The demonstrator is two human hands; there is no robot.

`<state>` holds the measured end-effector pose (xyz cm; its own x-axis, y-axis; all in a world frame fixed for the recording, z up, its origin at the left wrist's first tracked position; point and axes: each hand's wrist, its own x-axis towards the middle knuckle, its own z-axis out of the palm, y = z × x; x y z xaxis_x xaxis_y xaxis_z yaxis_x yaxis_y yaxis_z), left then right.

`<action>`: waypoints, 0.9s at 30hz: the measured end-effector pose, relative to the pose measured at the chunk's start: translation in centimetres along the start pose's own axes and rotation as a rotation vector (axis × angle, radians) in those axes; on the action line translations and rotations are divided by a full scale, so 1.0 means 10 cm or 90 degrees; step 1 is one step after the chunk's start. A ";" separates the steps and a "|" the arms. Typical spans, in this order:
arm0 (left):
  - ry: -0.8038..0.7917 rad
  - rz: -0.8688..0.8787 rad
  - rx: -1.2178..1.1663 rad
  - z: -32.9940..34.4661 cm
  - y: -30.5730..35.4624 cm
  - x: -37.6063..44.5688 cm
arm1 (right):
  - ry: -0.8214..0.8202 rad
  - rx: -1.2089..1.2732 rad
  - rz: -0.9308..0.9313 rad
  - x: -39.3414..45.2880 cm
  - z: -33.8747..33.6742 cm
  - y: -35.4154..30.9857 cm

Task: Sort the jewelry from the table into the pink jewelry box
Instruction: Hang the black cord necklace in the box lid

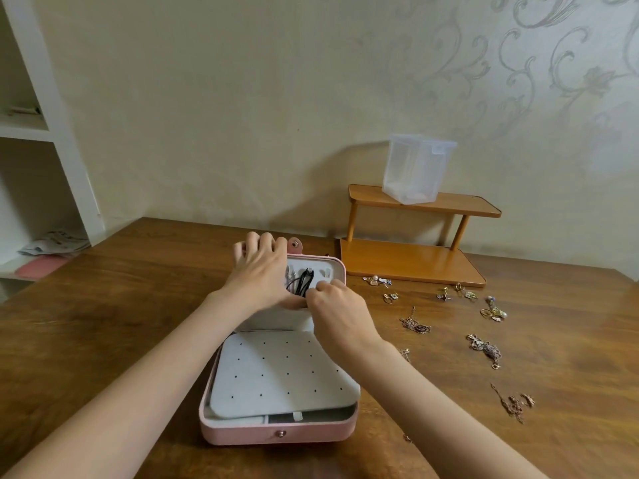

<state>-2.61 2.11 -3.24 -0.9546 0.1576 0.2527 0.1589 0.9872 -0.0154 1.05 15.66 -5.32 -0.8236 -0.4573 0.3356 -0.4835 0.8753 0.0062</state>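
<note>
The pink jewelry box (pixel 276 432) is lying open on the wooden table (pixel 121 323), with its lid (pixel 332 267) standing up at the far side, and both hands are working inside that lid. The left hand (pixel 261 271) is resting over the top left edge of the lid with the fingers spread and curled over the rim; I think it is holding the lid upright so that it is not falling back while the other hand is working. The right hand (pixel 333 307) is reaching in from the right with the fingertips pressed together, and it seems to be pinching the lower end of a dark cord (pixel 304 281) that is hanging from a hook in the lid, probably to tuck it into the pocket below, but what exactly is between the fingertips I cannot tell. A white pad with small holes (pixel 283 371) is lying a little crooked on the base of the box, likely waiting for earrings. The rest of the jewelry is lying on the table to the right of the box, well apart from both hands: small earrings (pixel 377 281) near the wooden stand (pixel 411 261), and chains (pixel 485 349) nearer to the person, beside the right forearm.
</note>
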 end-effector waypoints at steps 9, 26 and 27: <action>0.021 0.020 -0.003 -0.06 0.04 0.01 | -0.009 0.147 0.060 -0.09 0.03 -0.05; 0.040 0.043 -0.017 -0.07 -0.02 -0.03 | 0.143 0.140 -0.041 -0.12 -0.11 0.17; 0.043 0.047 -0.020 -0.07 -0.03 -0.03 | 0.174 0.143 -0.055 -0.08 -0.14 0.21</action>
<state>-2.15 1.78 -2.65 -0.9211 0.2265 0.3167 0.2365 0.9716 -0.0069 1.12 18.13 -4.24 -0.6814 -0.4425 0.5830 -0.6259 0.7652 -0.1508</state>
